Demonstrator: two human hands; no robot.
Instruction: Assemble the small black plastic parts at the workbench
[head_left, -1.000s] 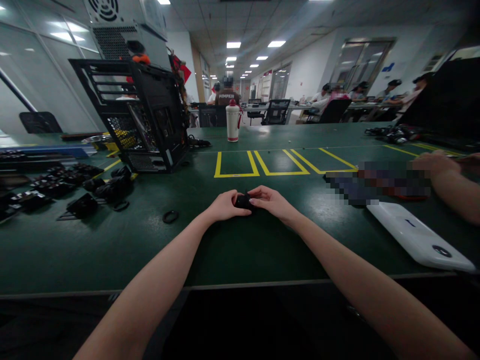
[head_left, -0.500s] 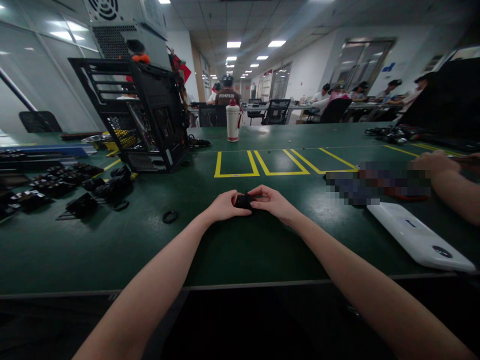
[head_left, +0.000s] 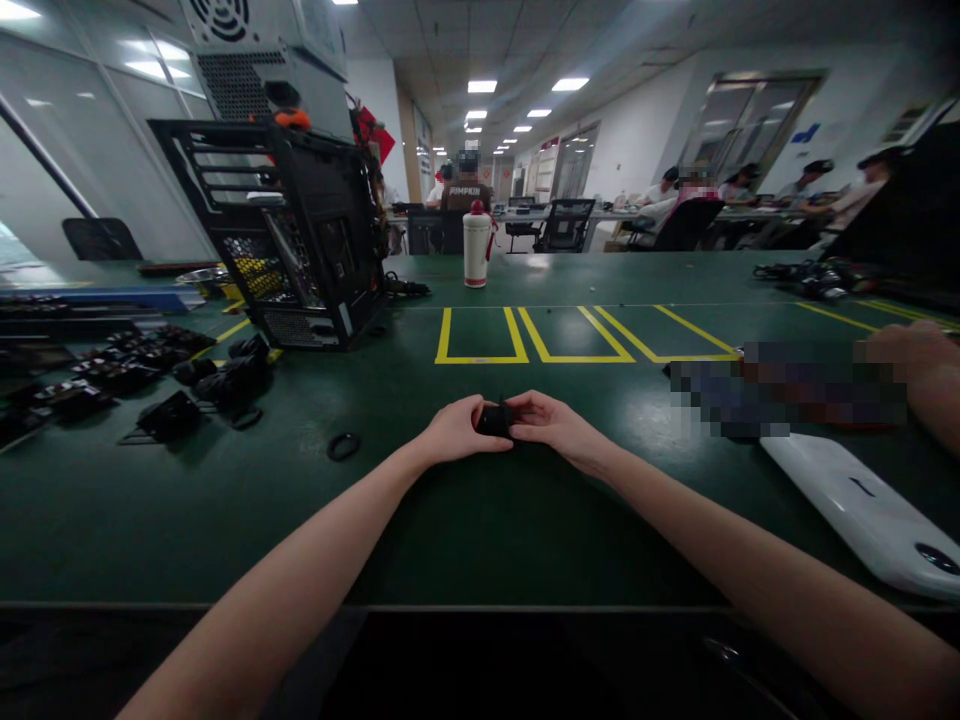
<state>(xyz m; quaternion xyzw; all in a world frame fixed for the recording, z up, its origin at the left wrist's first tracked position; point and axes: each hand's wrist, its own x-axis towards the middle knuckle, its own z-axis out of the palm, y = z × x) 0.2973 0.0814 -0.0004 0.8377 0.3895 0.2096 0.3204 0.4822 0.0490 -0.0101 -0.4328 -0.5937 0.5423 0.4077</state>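
A small black cylindrical part (head_left: 493, 421) is held between my two hands just above the green table (head_left: 420, 530). My left hand (head_left: 455, 428) grips its left end between thumb and fingers. On the other end, my right hand (head_left: 553, 424) pinches a thin, raised black rim with its fingertips. Whether that rim is a separate piece I cannot tell. A loose black ring (head_left: 343, 446) lies on the table to the left of my left hand.
Several black parts (head_left: 225, 375) are heaped on the left beside an open computer case (head_left: 300, 240). Yellow tape outlines (head_left: 480, 360) and a white bottle (head_left: 476, 245) are ahead. To the right are a white device (head_left: 855, 500) and another person's hand (head_left: 915, 355).
The view has shifted slightly, so the whole scene sits a little differently in the picture. Both hands keep hold of the black cylindrical part, with hardly any change in grip.
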